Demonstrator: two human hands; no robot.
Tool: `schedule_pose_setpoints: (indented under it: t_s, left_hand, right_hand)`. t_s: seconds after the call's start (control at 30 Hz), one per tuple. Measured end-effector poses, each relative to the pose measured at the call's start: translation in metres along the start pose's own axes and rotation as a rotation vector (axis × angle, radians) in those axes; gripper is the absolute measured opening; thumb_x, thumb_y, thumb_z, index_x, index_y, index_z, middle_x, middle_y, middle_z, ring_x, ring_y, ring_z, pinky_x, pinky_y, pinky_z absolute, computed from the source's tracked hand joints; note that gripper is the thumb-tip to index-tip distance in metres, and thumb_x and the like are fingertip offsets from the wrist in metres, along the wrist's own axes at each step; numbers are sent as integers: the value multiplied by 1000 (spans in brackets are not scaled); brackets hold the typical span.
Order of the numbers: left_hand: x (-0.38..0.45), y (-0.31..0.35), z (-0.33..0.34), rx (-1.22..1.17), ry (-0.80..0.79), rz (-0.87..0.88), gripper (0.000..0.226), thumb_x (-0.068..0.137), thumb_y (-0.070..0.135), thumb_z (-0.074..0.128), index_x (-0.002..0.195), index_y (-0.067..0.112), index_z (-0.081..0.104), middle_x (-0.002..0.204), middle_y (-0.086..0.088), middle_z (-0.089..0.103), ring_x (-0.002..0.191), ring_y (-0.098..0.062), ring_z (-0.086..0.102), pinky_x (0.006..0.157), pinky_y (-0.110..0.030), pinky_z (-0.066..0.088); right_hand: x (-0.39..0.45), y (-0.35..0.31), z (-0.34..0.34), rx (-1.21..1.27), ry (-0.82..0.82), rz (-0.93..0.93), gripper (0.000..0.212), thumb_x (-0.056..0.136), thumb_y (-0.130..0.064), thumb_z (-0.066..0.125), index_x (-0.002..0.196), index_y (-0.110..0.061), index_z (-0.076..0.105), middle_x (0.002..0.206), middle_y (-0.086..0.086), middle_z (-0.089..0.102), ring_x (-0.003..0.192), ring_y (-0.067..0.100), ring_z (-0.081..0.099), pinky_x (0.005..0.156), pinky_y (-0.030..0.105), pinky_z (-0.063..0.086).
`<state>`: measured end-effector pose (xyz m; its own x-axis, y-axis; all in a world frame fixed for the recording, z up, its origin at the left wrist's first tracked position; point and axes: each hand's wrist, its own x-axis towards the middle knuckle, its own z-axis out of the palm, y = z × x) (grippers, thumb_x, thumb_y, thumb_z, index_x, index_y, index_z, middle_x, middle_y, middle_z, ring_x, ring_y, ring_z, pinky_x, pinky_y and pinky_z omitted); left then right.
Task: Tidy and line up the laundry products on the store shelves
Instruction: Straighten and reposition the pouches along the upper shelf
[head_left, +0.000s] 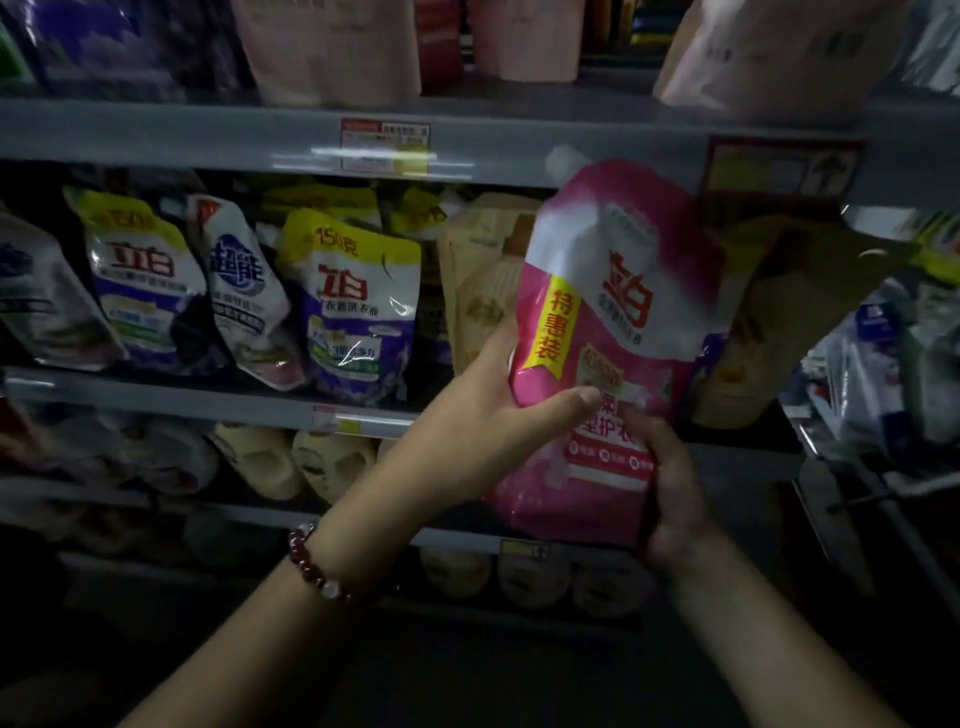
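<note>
A pink detergent pouch with a white spout at its top left is held upright in front of the middle shelf. My left hand grips its left edge, thumb across the front. My right hand holds its bottom right corner from below. On the middle shelf to the left lean white and purple pouches and another white pouch, tilted at different angles. Beige pouches stand right behind the pink one.
The upper shelf rail carries a price tag, with pink bags above it. Cream bottles fill the lower shelves. A tan pouch and plastic-wrapped goods crowd the right side.
</note>
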<state>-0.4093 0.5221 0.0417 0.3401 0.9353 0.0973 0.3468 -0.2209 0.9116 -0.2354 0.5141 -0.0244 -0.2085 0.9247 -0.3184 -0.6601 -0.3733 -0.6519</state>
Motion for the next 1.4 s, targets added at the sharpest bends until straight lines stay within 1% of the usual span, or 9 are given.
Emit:
schedule_pose_setpoints:
  t_s: [0.1, 0.23, 0.37, 0.5, 0.7, 0.8, 0.93, 1.13, 1.4]
  left_hand:
    - [-3, -4, 0, 29, -36, 4, 71, 86, 56, 66, 145, 41, 30, 123, 23, 62, 105, 9, 62, 92, -23, 51]
    - [-6, -8, -1, -6, -35, -22, 63, 85, 55, 67, 139, 42, 36, 119, 24, 64, 104, 10, 62, 87, -15, 51]
    - [-5, -12, -5, -107, -42, -44, 49, 88, 43, 68, 129, 44, 42, 114, 23, 67, 100, 8, 65, 78, -9, 51]
    - [-2, -18, -7, -305, -41, -95, 37, 91, 32, 64, 123, 40, 49, 113, 14, 71, 103, -3, 69, 81, -20, 56]
    - [-1, -35, -9, -670, -27, -295, 52, 91, 41, 59, 132, 9, 52, 110, -13, 74, 99, -29, 73, 79, -38, 60]
    - [-1, -39, -15, -773, -42, -321, 49, 90, 46, 57, 122, 9, 60, 104, -14, 74, 93, -30, 73, 79, -40, 60]
    - [3, -38, -22, -912, 25, -297, 38, 94, 41, 53, 112, 11, 67, 100, -14, 74, 87, -27, 74, 78, -40, 61]
    - [8, -36, -33, -1071, 102, -242, 39, 86, 38, 51, 83, 14, 82, 90, -14, 76, 74, -24, 75, 68, -37, 63]
    - [2, -33, -57, -1018, 167, -207, 38, 89, 34, 65, 116, 7, 67, 105, -22, 72, 87, -34, 73, 77, -46, 61]
  right_hand:
    - [0, 7, -7, 5, -3, 2, 68, 44, -38, 94, 105, -14, 77, 119, 18, 69, 106, 36, 68, 95, 55, 50]
    - [-4, 8, -4, -14, 1, -11, 28, 76, -36, 65, 89, -17, 81, 106, 15, 74, 91, 31, 73, 82, 48, 57]
    - [-8, 2, 1, -74, 11, -72, 31, 86, -29, 54, 99, -14, 77, 106, 16, 73, 90, 30, 73, 72, 43, 61]
    - [-12, -4, 9, -211, 24, -167, 39, 82, -22, 59, 119, -10, 65, 110, 18, 72, 97, 33, 71, 78, 43, 60]
    - [-21, -13, 39, -492, 44, -299, 20, 75, -17, 73, 94, -15, 76, 95, 12, 76, 86, 31, 74, 75, 44, 60]
    - [-20, -17, 56, -610, 42, -285, 21, 80, -16, 74, 100, -11, 72, 92, 12, 76, 84, 31, 74, 78, 48, 59]
    - [-15, -30, 81, -718, -22, -263, 23, 82, -19, 74, 104, -11, 69, 87, 8, 77, 76, 26, 75, 61, 35, 59]
    - [-13, -38, 114, -933, -118, -396, 32, 83, -28, 75, 112, -31, 62, 95, -7, 76, 79, 14, 75, 71, 35, 61]
    - [4, -43, 131, -950, -199, -358, 45, 75, -36, 79, 115, -39, 59, 105, -1, 75, 88, 23, 74, 82, 48, 58]
